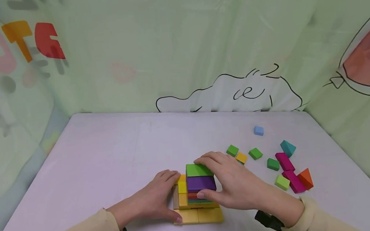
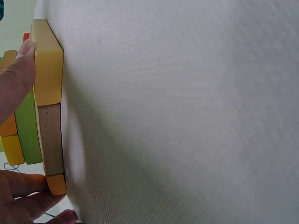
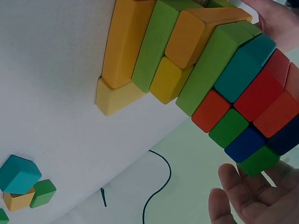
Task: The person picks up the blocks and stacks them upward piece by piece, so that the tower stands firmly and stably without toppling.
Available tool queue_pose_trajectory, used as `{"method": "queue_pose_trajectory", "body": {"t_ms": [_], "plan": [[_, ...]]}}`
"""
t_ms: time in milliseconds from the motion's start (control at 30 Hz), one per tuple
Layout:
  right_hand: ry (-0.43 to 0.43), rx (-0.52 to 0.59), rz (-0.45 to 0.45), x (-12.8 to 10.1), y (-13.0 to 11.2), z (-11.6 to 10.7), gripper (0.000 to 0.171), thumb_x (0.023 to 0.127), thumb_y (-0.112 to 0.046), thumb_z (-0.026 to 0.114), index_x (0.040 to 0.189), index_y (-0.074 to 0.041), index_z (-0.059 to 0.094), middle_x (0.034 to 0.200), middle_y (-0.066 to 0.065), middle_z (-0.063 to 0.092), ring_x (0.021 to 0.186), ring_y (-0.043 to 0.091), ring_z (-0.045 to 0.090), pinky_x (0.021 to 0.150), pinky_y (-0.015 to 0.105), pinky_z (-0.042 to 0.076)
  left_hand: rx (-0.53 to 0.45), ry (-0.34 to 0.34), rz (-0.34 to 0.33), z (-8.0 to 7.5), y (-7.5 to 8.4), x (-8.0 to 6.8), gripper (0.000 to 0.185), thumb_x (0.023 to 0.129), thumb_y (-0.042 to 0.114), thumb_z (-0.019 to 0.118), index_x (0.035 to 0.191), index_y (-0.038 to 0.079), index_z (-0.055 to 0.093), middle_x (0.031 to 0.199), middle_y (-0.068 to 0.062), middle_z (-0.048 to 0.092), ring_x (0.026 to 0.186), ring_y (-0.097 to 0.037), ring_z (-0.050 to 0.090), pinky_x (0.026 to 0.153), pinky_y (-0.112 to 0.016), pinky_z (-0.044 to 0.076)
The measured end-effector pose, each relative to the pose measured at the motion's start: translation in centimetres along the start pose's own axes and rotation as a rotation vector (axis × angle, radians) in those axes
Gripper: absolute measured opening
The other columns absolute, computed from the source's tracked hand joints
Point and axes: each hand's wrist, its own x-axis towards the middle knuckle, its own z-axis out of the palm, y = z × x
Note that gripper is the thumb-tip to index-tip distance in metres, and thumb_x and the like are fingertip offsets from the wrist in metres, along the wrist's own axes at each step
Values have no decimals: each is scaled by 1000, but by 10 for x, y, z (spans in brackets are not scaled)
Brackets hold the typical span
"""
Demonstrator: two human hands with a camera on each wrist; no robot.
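Blocks stacked in a tower [image 1: 196, 191] sit near the front edge of the white table [image 1: 109, 155], squarely between your two hands, and that is the relation everything turns on: the stack is boxed in from both sides. Your right hand [image 1: 234, 184] lies against its right flank with fingers nearly straight, fingertips laid over the green top block [image 1: 198, 169] and the thumb pressed to the front below the purple block [image 1: 201, 183]. Your left hand [image 1: 156, 198] braces the left side, fingers straight against the upper yellow pieces and thumb down at the yellow base slab [image 1: 198, 216]. Neither hand curls round a single block; both press flat. The stack's long axis runs upright, with its wider base spread toward you. Your right hand is also the one nearer the loose blocks [image 1: 282, 169] scattered well apart to the right. From your left wrist view you get what the head view hides: a bare wooden piece [image 2: 50, 140] set in the bottom layer, flush on the table. Your right wrist view shows the far side's many coloured layers and a yellow wedge [image 3: 117, 97] at the foot.
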Motion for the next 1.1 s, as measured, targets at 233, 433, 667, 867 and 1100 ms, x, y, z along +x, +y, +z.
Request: {"method": "queue_pose_trajectory", "body": {"t_ms": [233, 433, 667, 867, 1100], "plan": [[9, 140, 55, -13, 22, -9, 83, 87, -64, 70, 150, -16, 45, 143, 5, 58, 129, 29, 57, 100, 59, 53, 23, 1, 3, -1, 2, 2, 116, 69, 50, 92, 157, -1, 34, 163, -16, 36, 153, -37, 27, 125, -53, 29], [-71, 254, 122, -20, 34, 4, 99, 76, -60, 82, 153, -14, 40, 149, 11, 53, 135, 34, 53, 102, 60, 52, 24, 0, 5, -2, 4, 1, 115, 70, 48, 93, 156, -2, 35, 162, -17, 38, 152, -38, 28, 125, -53, 29], [-86, 287, 190, -13, 26, 14, 95, 77, -58, 83, 150, -13, 43, 147, 7, 53, 137, 32, 50, 106, 60, 49, 14, -1, -9, -1, 4, 1, 115, 69, 48, 93, 156, -2, 36, 161, -17, 38, 152, -37, 28, 125, -53, 30], [-99, 291, 222, -12, 24, 16, 91, 78, -55, 84, 147, -9, 46, 144, 8, 55, 136, 33, 52, 107, 60, 49, 11, -6, -18, -1, 4, 0, 115, 69, 48, 93, 156, -1, 35, 162, -15, 37, 152, -37, 28, 125, -53, 30], [-101, 306, 209, -12, 25, 17, 86, 80, -54, 83, 144, -9, 47, 141, 8, 56, 134, 33, 53, 107, 61, 49, 18, 6, -3, 0, 3, 1, 115, 69, 48, 93, 156, -2, 36, 162, -17, 38, 152, -38, 29, 124, -53, 30]]}}
